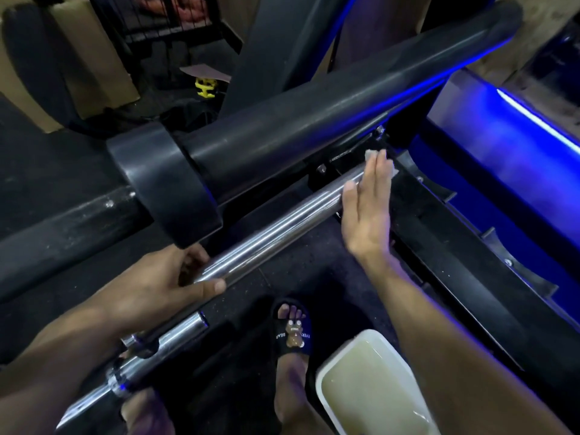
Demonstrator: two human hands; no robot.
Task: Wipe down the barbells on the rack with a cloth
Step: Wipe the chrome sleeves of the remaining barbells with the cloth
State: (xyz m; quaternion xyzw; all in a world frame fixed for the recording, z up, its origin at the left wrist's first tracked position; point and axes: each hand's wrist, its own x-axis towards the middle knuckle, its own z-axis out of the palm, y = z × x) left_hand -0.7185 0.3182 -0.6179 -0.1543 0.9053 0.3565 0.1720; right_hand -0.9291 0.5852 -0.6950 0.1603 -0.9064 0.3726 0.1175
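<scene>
Two barbells run slantwise across the view, the larger a black barbell [314, 120] with a thick sleeve and broad collar lying uppermost, and just below it a chrome barbell [276, 233] whose far end reaches the black rack [445, 246] on the right. That rack stretches down the right side, its notched edge lit by blue light [514, 120] from the machine behind it. Under everything lies dark speckled rubber floor [301, 271].

Nearer the viewer stands a white tub [326, 384] of cloudy yellowish liquid, beside a foot in a black sandal [292, 334] bearing a small bear figure.

On the chrome bar, the left hand [163, 277] grips the shaft near its sleeve, fingers curled over the top and thumb wrapped along the near side. Well apart from it, the right hand [367, 208] lies flat with fingers straight and together, pressing a white cloth [370, 155] against the far end of that bar where it meets the rack; only scraps of cloth show past the fingertips.

Smallest, a yellow clip [205, 86] sits on the floor in the background.
</scene>
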